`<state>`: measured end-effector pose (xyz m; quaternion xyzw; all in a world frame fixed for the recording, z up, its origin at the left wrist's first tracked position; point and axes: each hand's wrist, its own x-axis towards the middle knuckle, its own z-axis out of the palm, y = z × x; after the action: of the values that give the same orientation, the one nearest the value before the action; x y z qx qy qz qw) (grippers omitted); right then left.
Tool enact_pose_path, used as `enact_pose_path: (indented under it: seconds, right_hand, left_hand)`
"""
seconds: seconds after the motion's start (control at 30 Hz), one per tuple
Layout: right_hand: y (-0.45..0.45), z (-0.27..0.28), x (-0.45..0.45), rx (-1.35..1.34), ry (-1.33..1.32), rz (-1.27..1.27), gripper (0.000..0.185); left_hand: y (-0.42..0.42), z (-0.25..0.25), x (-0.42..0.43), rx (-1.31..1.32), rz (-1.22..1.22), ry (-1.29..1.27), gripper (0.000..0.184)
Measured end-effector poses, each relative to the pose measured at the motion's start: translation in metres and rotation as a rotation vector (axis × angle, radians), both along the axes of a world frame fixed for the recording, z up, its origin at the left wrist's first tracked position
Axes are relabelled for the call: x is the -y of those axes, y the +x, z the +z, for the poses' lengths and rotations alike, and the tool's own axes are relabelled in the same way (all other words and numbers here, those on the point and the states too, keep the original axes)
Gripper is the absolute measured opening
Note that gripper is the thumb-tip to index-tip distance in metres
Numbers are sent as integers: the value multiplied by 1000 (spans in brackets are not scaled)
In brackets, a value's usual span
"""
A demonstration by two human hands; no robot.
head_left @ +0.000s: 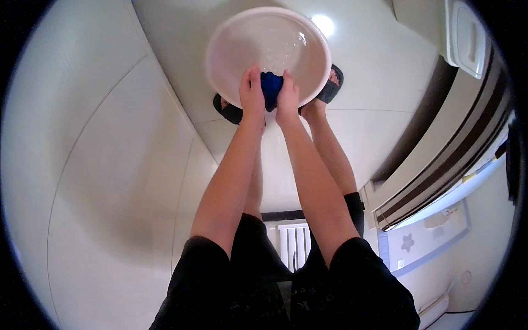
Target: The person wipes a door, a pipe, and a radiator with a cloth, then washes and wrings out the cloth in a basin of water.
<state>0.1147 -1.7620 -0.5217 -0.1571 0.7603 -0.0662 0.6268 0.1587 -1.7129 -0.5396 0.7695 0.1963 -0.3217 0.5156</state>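
Observation:
A dark blue cloth (271,91) is bunched up between my two hands, over the near edge of a round pale pink basin (228,41). My left hand (252,94) grips its left side, and my right hand (287,98) grips its right side, thumbs pointing away from me. Water with small bubbles (275,52) shows inside the basin, just beyond the cloth. The fingers under the cloth are hidden.
The basin stands on a light tiled floor (379,126) between my feet in black slippers (332,85). A pale wall (121,148) rises at the left. A white lidded container (466,41) is at the upper right, with a striped brown curtain (440,170) below it.

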Motion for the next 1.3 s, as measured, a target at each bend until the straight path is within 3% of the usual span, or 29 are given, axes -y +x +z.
enact_pose_path:
  seconds: [0.1,0.2,0.37,0.5,0.53,0.83,0.9,1.03,1.1,1.17,1.3]
  right_hand:
    - [-7,20,-1,192,9,-33,60]
    - [-14,37,-6,288,-58,115,52]
    - [-22,57,-6,358,-151,59,41]
    - [-30,94,5,465,-71,-26,42]
    - [-21,125,12,463,-19,-83,41]
    - [-46,134,-5,391,65,210,34]
    - [-45,137,-11,416,-57,339,33]
    - [-45,163,1,267,-243,854,34]
    - [-33,184,13,428,-232,463,34]
    - [-23,200,17,482,-169,256,32]
    - [-11,222,19,488,1,353,25]
  left_hand:
    - [13,31,-9,-421,69,10,60]
    - [20,58,-20,-531,23,59,53]
    - [27,118,-29,-336,-104,-125,32]
    - [40,162,-33,-301,-204,-184,32]
    - [43,175,-36,-293,-222,-186,31]
    - [57,219,-41,-492,-81,-374,27]
    - [61,226,-44,-514,-47,-414,29]
    - [56,243,-40,-385,-221,-360,35]
    - [52,248,-38,-316,-330,-291,41]
    - [38,233,-52,-84,-554,-217,45]
    - [29,248,-50,306,-884,-40,65]
